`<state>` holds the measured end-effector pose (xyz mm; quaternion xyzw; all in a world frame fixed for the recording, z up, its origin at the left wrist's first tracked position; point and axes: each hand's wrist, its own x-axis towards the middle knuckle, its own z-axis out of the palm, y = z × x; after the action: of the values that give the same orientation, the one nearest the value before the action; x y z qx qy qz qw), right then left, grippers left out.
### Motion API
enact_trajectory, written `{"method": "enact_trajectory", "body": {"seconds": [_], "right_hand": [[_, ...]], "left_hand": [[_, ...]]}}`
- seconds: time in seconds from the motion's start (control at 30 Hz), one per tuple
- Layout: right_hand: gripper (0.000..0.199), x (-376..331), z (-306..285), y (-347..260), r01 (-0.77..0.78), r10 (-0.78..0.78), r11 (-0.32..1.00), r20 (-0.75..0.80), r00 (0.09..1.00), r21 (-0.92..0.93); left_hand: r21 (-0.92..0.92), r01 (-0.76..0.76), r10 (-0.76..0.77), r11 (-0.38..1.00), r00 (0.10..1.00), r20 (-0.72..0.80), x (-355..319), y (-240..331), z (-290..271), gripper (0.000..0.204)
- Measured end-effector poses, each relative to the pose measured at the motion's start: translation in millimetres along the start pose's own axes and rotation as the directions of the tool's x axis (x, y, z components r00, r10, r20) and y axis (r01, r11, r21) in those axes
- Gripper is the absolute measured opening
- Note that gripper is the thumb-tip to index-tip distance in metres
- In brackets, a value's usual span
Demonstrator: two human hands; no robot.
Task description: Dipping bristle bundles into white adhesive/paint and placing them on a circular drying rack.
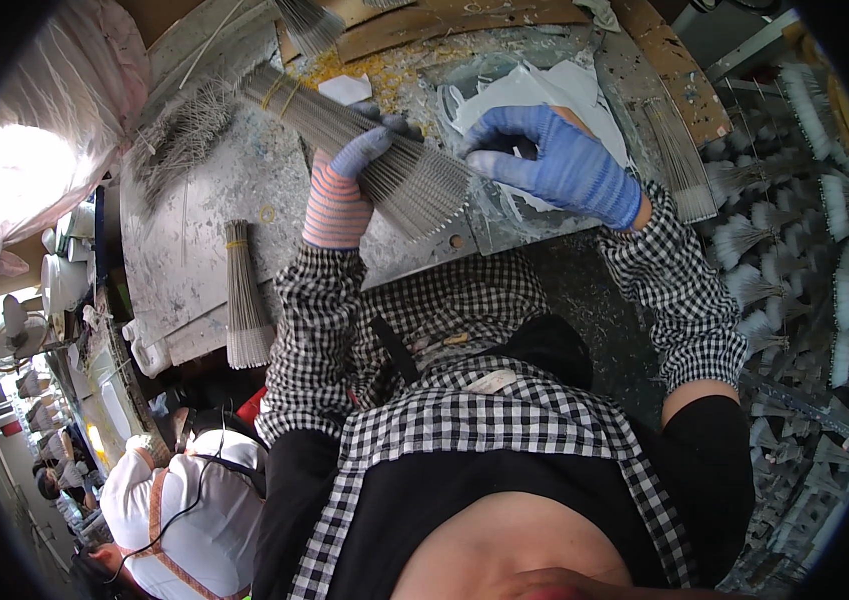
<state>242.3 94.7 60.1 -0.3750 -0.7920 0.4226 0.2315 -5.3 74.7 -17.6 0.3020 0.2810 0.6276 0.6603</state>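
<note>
My left hand (343, 195), in a striped pink and blue glove, is closed around a thick bundle of thin grey wire rods (330, 122). Yellow bands tie its far end, and the near right end fans out with pale tips. My right hand (563, 160), in a blue glove, pinches thumb and fingers together at the right edge of that fan. Whatever lies between those fingertips is too small to make out. Beyond and beneath the right hand, white paste (585, 88) is spread over a glassy sheet (453, 98).
A smaller banded wire bundle (243, 300) lies on the worktable (170, 265) near its front edge; another bundle (680, 160) is at the right. Tangled loose wires (185, 130) cover the left. Racks of white-tipped bundles (775, 240) stand right. A person (190, 500) works at lower left.
</note>
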Motion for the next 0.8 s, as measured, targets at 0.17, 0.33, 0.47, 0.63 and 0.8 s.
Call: {"method": "enact_trajectory", "body": {"seconds": [0.17,0.33,0.47,0.63,0.8], "right_hand": [[0.033,13.3,11.0,25.1,0.054,-0.043,0.977,0.055,0.998,-0.206],[0.033,15.5,9.7,32.0,-0.026,0.060,0.964,0.122,0.991,-0.263],[0.039,13.9,5.7,38.4,-0.162,0.181,0.954,0.055,0.982,-0.250],[0.042,1.6,-5.1,68.9,-0.128,0.129,0.988,0.012,0.992,-0.090],[0.034,-11.5,-26.0,78.2,-0.122,0.092,0.950,-0.114,0.989,-0.288]], "left_hand": [[0.164,-0.001,-0.012,0.986,0.997,0.080,13.5,0.9,14.9,0.038],[0.310,0.029,-0.054,0.950,0.996,0.073,24.4,0.1,22.8,0.039],[0.237,0.014,-0.050,0.971,0.988,0.144,36.6,-6.8,40.7,0.038],[0.378,-0.014,-0.078,0.926,0.971,0.228,50.4,-14.3,57.4,0.050],[0.669,-0.153,-0.009,0.727,0.973,0.233,60.0,-15.1,99.0,0.037]]}}
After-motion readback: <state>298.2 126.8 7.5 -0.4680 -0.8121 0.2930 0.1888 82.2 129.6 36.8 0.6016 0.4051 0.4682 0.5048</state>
